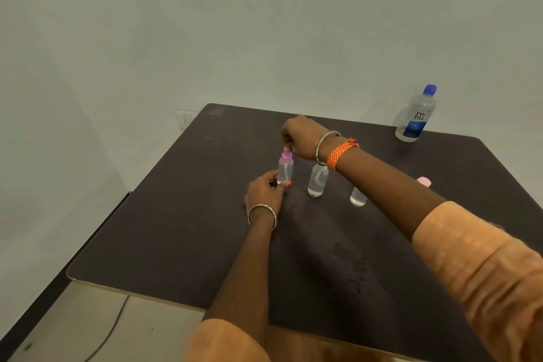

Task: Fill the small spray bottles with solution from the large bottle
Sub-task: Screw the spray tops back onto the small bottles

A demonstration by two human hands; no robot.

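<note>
Pink is the spray top (286, 156) of the small clear bottle (285, 171) that stands upright on the dark table (164, 214). The right hand (301, 138) comes down over it from above, its fingers curled and pinching the pink top at their tips, so the top sits directly under the fingertips. The left hand (264, 192) steadies the same bottle low down: its thumb and fingers are curled round the base, the bottle standing just beyond the fingertips with a red-painted nail showing against it.

Just to the right of the left hand's fingers a second small bottle (317, 181) stands upright with clear liquid at the bottom; its neck is hidden behind the right wrist. Farther right, a third small bottle (358, 197) shows only its lower part below the right forearm. A pale pink cap (424, 181) lies on the table past that forearm. The large bottle (415, 114), blue-capped and blue-labelled, stands at the far right corner, well apart from both hands.

Both wrists wear bangles, and the right also wears an orange braided band (340, 153).
</note>
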